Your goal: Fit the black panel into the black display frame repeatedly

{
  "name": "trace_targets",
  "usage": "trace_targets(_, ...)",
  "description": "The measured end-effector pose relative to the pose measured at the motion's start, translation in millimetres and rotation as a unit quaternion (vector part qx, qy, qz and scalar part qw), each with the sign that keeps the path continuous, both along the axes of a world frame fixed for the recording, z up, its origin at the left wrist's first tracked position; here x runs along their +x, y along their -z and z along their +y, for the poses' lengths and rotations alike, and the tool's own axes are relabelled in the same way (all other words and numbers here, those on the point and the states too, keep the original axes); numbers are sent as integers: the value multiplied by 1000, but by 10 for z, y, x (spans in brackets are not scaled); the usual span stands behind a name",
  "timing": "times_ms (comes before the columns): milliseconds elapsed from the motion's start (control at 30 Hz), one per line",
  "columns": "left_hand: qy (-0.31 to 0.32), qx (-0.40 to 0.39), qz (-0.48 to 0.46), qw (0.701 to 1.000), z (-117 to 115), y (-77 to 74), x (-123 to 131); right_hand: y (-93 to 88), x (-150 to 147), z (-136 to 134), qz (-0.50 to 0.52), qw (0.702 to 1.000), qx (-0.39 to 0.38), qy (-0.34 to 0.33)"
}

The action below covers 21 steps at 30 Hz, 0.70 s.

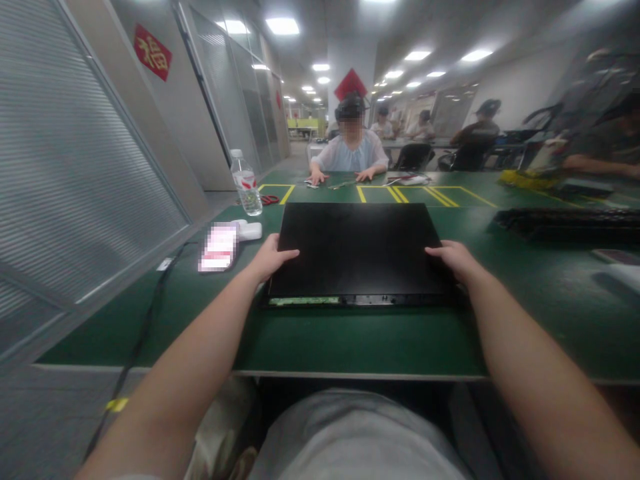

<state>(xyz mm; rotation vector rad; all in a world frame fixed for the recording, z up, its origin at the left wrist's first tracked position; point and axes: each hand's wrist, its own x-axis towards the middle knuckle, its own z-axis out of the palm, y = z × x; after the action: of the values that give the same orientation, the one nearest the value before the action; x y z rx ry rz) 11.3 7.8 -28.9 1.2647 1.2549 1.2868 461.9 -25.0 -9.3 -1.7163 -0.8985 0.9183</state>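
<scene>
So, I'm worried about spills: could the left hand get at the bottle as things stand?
Probably not now: the left hand holds the black panel. If freed, likely yes; the bottle stands upright beyond a low white object.

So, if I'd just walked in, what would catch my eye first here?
Probably the large black panel in the middle of the view, with the left hand and right hand holding its two sides and a green strip showing at the left of its near edge. After that, perhaps the red diamond sign at upper left, or the clear bottle on the green table's far left.
</scene>
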Motion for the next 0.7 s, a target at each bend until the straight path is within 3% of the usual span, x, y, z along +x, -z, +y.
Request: trace_targets(700, -2, 0, 12, 1000, 14, 16, -24, 65, 67, 24, -16, 1000, -10, -16)
